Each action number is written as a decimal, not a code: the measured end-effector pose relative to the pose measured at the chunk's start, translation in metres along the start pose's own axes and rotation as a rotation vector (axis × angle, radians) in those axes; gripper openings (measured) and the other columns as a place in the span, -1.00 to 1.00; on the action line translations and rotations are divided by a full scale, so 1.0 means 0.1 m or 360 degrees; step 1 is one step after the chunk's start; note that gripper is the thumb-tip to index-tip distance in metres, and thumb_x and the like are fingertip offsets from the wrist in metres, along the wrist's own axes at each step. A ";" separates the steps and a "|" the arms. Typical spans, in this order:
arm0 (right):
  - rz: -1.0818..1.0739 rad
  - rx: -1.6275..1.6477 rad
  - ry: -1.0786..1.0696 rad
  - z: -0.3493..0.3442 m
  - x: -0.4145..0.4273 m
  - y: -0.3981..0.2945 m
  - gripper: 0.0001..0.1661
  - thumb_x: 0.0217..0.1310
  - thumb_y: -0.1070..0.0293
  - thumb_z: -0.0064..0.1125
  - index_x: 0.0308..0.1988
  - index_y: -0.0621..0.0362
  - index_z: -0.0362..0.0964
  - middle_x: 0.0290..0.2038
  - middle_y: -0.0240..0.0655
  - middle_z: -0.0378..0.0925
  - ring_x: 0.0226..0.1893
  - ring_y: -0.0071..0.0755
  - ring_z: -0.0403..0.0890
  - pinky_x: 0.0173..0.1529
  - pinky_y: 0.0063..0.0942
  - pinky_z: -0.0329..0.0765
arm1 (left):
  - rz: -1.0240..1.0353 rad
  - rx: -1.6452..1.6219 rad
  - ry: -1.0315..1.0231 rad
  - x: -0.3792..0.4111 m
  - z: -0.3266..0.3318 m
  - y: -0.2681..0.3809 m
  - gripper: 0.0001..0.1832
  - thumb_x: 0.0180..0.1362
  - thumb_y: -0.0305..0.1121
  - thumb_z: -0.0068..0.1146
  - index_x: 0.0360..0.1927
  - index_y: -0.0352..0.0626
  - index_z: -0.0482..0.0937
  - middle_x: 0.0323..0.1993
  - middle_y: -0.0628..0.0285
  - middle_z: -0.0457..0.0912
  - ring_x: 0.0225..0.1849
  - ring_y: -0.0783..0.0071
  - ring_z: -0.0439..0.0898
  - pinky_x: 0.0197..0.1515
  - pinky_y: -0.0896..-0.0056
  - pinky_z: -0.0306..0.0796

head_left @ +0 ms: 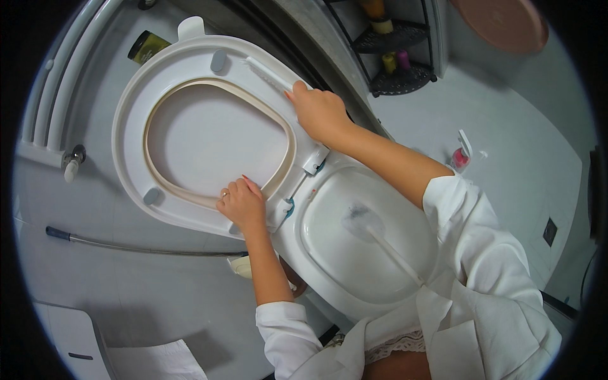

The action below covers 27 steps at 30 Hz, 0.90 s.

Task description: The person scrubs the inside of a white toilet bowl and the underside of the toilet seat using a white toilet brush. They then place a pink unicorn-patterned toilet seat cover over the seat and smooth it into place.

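A white plastic toilet seat (130, 114) is raised, its underside showing, with the lid (213, 137) visible through its opening. My left hand (242, 202) grips the inner rim of the seat near the hinges. My right hand (320, 107) is closed around the handle end of a white-bristled brush (270, 73), which lies against the seat's outer part. Below the hinges is the white toilet bowl (318, 223); a toilet brush stands in it, its white handle (396, 256) leaning on the rim towards me and its head blurred in the water.
Left of the seat are a dark-capped green container (151, 47), a white towel radiator (59, 90) and a metal rod (152, 251). White paper (156, 361) hangs at the lower left. A black corner shelf (403, 78) holds bottles. A pink-filled bottle (460, 159) stands on the floor.
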State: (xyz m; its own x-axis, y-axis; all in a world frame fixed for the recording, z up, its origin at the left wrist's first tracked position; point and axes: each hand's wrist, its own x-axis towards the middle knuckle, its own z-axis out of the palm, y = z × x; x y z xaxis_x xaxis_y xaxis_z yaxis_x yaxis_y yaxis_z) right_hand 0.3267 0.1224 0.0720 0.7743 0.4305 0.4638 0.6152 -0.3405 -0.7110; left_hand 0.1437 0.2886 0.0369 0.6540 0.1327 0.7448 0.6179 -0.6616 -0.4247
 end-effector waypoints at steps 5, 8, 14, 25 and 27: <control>-0.0120 -0.0012 0.0131 -0.03 0.22 -0.15 -0.60 0.38 0.14 -0.21 -0.34 0.28 0.31 -0.57 -0.01 0.54 -0.51 0.07 0.61 -0.40 -0.10 0.51 | -0.0018 -0.0021 -0.0023 -0.01 0.00 0.00 -0.74 0.13 -0.26 0.02 -0.64 -0.06 0.48 -0.57 0.27 0.54 -0.37 0.17 0.55 -0.28 0.13 0.22; -0.0116 -0.0068 0.0118 -0.02 0.28 -0.18 -0.58 0.38 0.13 -0.21 -0.33 0.29 0.33 -0.56 -0.01 0.56 -0.51 0.05 0.62 -0.40 -0.12 0.53 | -0.0015 -0.0020 -0.0003 -0.01 0.00 0.02 -0.74 0.14 -0.26 0.02 -0.64 -0.05 0.47 -0.57 0.28 0.53 -0.36 0.17 0.55 -0.28 0.14 0.21; -0.0084 -0.0133 0.0064 -0.02 0.24 -0.17 -0.59 0.37 0.14 -0.18 -0.32 0.29 0.36 -0.58 -0.08 0.57 -0.52 -0.02 0.64 -0.42 -0.20 0.54 | 0.0001 -0.0030 0.0091 -0.05 0.03 -0.02 -0.73 0.14 -0.26 0.04 -0.66 -0.02 0.43 -0.59 0.32 0.48 -0.34 0.22 0.54 -0.31 0.18 0.17; 0.0170 -0.0008 -0.0219 0.11 -0.35 0.03 -0.58 0.39 0.15 -0.22 -0.32 0.30 0.36 -0.57 -0.07 0.57 -0.51 -0.01 0.64 -0.41 -0.16 0.54 | -0.0028 0.0031 -0.0007 -0.08 -0.08 0.05 -0.75 0.11 -0.25 0.06 -0.65 0.00 0.41 -0.60 0.34 0.42 -0.41 0.25 0.48 -0.33 0.21 0.13; 0.0235 0.0015 -0.0240 0.16 -0.46 0.06 -0.58 0.39 0.15 -0.22 -0.32 0.31 0.35 -0.57 -0.06 0.57 -0.52 -0.01 0.63 -0.42 -0.15 0.53 | -0.0026 0.0027 0.0027 -0.10 -0.10 0.06 -0.77 0.11 -0.24 0.05 -0.63 0.01 0.41 -0.57 0.34 0.42 -0.42 0.27 0.46 -0.33 0.21 0.13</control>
State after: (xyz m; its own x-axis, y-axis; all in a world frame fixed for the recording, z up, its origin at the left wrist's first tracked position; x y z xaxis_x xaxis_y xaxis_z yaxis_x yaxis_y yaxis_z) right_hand 0.2930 0.1143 0.0375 0.8246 0.4969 0.2704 0.4948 -0.4019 -0.7705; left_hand 0.1364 0.2760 0.0321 0.6363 0.1310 0.7602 0.6360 -0.6469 -0.4208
